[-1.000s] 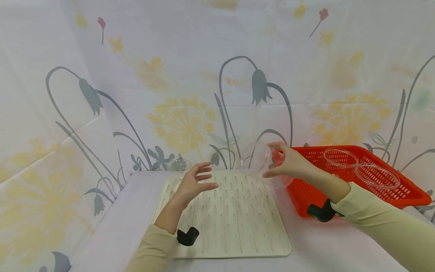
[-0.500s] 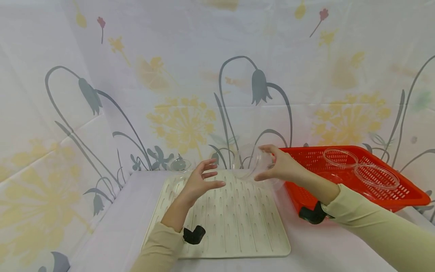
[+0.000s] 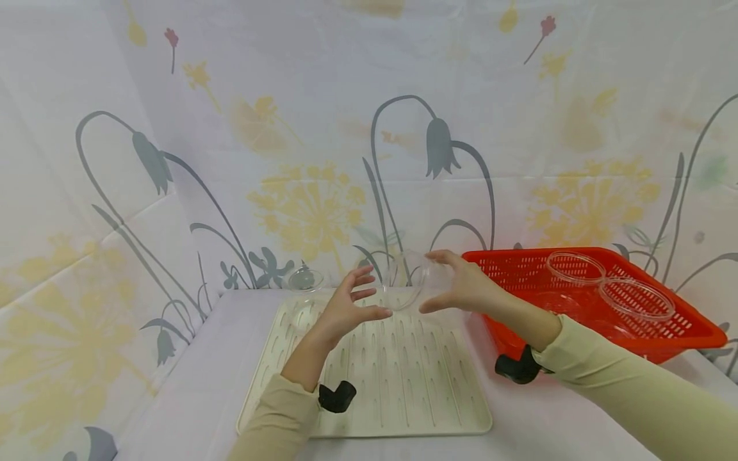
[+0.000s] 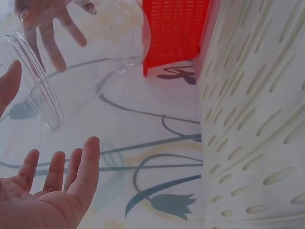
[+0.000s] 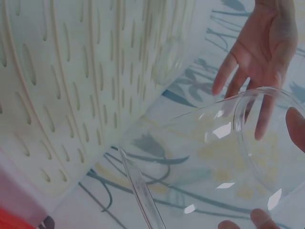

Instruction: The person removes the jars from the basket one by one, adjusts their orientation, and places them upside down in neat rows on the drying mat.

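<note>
My right hand (image 3: 464, 285) grips a clear, see-through jar (image 3: 405, 285) with a thick rim, tilted on its side above the far part of an off-white ridged mat (image 3: 398, 378). Its fingers and thumb lie around the jar's wall, seen in the right wrist view, where the clear jar (image 5: 205, 157) fills the lower middle. Left of the jar, my left hand (image 3: 346, 307) is held up with fingers spread and palm toward it; in the left wrist view a gap shows between most fingers and the jar. Another clear round container (image 3: 304, 280) stands at the mat's far left corner.
A red perforated basket (image 3: 507, 266) stands to the right of the mat. Inside it are clear round containers, with a left rim (image 3: 576, 282) and a right rim (image 3: 637, 315) showing. A flower-printed cloth (image 3: 323, 128) hangs behind the table.
My right hand has carried the jar leftward, away from the basket and over the mat. The left hand has moved right and slightly up, closer to the jar.
</note>
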A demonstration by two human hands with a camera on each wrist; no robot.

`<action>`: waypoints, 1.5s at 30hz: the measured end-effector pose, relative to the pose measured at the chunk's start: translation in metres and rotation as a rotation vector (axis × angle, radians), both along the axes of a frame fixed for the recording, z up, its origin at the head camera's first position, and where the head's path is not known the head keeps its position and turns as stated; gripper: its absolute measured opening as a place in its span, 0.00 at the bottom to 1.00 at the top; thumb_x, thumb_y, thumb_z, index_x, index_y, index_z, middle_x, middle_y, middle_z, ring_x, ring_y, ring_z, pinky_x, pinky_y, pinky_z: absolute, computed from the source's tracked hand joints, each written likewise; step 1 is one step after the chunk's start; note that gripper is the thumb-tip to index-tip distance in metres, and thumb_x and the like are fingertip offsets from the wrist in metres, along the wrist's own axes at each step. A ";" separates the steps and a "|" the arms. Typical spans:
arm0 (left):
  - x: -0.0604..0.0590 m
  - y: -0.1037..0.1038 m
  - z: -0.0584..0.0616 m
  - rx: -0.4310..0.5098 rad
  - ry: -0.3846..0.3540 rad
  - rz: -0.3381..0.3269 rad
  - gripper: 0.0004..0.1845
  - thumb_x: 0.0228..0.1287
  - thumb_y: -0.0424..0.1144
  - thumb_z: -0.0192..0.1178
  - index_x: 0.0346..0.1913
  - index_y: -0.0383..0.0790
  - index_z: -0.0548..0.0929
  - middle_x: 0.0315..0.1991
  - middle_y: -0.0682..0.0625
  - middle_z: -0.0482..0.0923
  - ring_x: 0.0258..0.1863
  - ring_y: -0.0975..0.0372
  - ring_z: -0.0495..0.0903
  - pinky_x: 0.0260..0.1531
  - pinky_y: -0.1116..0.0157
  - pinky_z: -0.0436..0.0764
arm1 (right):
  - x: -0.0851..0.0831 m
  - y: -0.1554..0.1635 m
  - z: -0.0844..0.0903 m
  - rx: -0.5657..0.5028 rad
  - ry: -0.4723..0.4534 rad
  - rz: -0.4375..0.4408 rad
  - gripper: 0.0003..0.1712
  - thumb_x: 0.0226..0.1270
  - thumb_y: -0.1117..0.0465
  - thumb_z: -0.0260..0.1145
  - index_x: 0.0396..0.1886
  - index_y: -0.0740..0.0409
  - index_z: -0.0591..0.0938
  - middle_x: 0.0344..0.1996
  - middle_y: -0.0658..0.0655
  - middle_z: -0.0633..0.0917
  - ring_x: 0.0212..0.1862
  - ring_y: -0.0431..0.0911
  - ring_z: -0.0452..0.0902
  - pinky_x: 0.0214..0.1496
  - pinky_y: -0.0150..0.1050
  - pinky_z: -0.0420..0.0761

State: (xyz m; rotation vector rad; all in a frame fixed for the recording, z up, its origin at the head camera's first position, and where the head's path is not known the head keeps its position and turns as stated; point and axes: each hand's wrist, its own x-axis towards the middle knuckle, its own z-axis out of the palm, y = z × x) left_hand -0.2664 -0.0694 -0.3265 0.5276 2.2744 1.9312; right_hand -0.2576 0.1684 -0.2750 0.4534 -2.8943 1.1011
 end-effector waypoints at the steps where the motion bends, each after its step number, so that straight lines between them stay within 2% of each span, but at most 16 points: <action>1: 0.001 0.001 0.000 0.000 0.002 -0.008 0.44 0.49 0.35 0.72 0.68 0.53 0.60 0.66 0.47 0.59 0.62 0.54 0.64 0.53 0.51 0.71 | 0.000 -0.001 -0.001 0.004 0.001 -0.001 0.52 0.41 0.50 0.78 0.67 0.53 0.64 0.63 0.67 0.66 0.60 0.64 0.62 0.51 0.63 0.71; 7: 0.002 0.004 0.002 -0.012 0.011 -0.041 0.45 0.48 0.35 0.72 0.69 0.53 0.59 0.67 0.47 0.58 0.63 0.53 0.63 0.53 0.51 0.71 | -0.001 -0.005 -0.005 0.011 0.019 0.000 0.50 0.41 0.51 0.79 0.66 0.53 0.65 0.62 0.66 0.67 0.59 0.63 0.63 0.49 0.62 0.73; 13: 0.001 0.008 0.006 -0.038 0.016 -0.057 0.47 0.48 0.37 0.72 0.69 0.58 0.58 0.68 0.49 0.56 0.63 0.53 0.62 0.54 0.49 0.70 | -0.002 -0.008 -0.007 0.030 0.047 0.019 0.50 0.41 0.52 0.79 0.66 0.54 0.66 0.63 0.65 0.67 0.60 0.63 0.61 0.50 0.64 0.71; 19: 0.001 0.013 0.007 -0.077 0.010 -0.034 0.46 0.49 0.40 0.72 0.69 0.61 0.58 0.68 0.51 0.55 0.63 0.53 0.62 0.54 0.49 0.70 | -0.001 -0.012 -0.007 0.079 0.049 -0.016 0.50 0.40 0.52 0.79 0.65 0.51 0.67 0.63 0.64 0.67 0.61 0.64 0.57 0.50 0.73 0.60; 23: 0.002 0.017 0.008 -0.090 0.014 -0.019 0.45 0.50 0.41 0.71 0.70 0.57 0.58 0.68 0.48 0.55 0.62 0.51 0.62 0.53 0.48 0.70 | 0.000 -0.015 -0.007 0.111 0.066 -0.029 0.50 0.38 0.52 0.79 0.65 0.51 0.67 0.62 0.65 0.68 0.60 0.65 0.56 0.50 0.77 0.54; 27: 0.003 0.019 0.009 -0.080 -0.003 -0.005 0.45 0.52 0.42 0.70 0.70 0.55 0.57 0.68 0.46 0.54 0.62 0.49 0.63 0.54 0.46 0.68 | 0.001 -0.017 -0.008 0.138 0.079 -0.030 0.51 0.37 0.52 0.80 0.65 0.51 0.67 0.62 0.65 0.68 0.60 0.66 0.57 0.50 0.78 0.51; 38: 0.007 0.018 0.006 -0.057 -0.018 0.011 0.42 0.55 0.42 0.68 0.70 0.55 0.57 0.65 0.41 0.54 0.58 0.47 0.64 0.51 0.48 0.71 | 0.005 -0.015 -0.010 0.138 0.102 0.014 0.50 0.40 0.50 0.78 0.66 0.50 0.67 0.63 0.66 0.66 0.61 0.66 0.55 0.51 0.76 0.52; 41: 0.006 0.017 0.005 -0.029 -0.022 0.008 0.41 0.56 0.40 0.67 0.71 0.51 0.57 0.65 0.39 0.54 0.58 0.46 0.65 0.49 0.50 0.73 | 0.005 -0.013 -0.013 0.089 0.103 0.000 0.49 0.41 0.51 0.78 0.65 0.50 0.67 0.62 0.66 0.64 0.62 0.65 0.54 0.52 0.75 0.54; 45: 0.003 0.016 0.004 0.011 -0.027 0.004 0.40 0.57 0.39 0.65 0.70 0.49 0.57 0.64 0.38 0.54 0.57 0.46 0.65 0.46 0.54 0.76 | 0.005 -0.010 -0.015 0.006 0.094 -0.027 0.48 0.41 0.52 0.78 0.65 0.51 0.67 0.62 0.66 0.62 0.61 0.63 0.54 0.52 0.71 0.63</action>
